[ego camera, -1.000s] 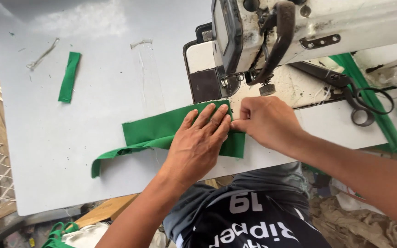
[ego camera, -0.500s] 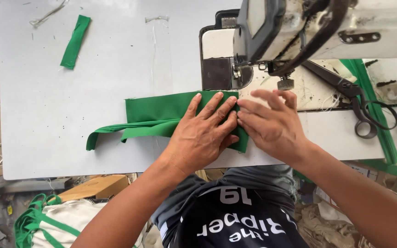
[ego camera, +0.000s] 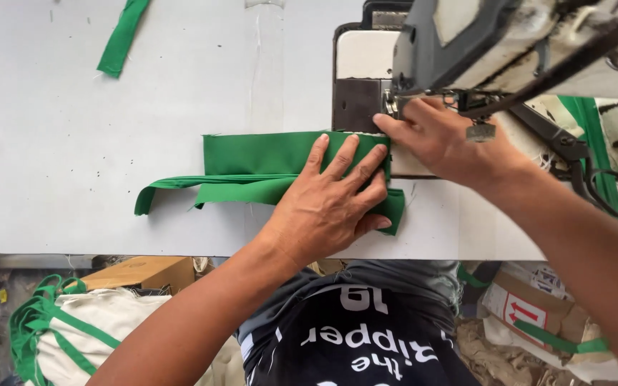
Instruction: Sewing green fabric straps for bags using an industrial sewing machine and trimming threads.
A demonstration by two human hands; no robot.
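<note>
A folded green fabric strip (ego camera: 259,164) lies across the pale grey sewing table (ego camera: 109,193), its loose ends trailing to the left. My left hand (ego camera: 334,200) presses flat on the strip's right end, fingers spread. My right hand (ego camera: 441,139) rests at the fabric's right edge, fingertips touching it just under the head of the sewing machine (ego camera: 509,43). The needle area is hidden behind the machine head and my right hand.
A spare green strip (ego camera: 121,39) lies at the table's far left. Black scissors (ego camera: 595,179) sit on the machine bed at right. Below the table edge are a cardboard box (ego camera: 137,271) and a white bag with green handles (ego camera: 73,329).
Both hands have pushed the green fabric to the right, toward the machine head. My right hand now reaches under the head. The camera view has moved closer.
</note>
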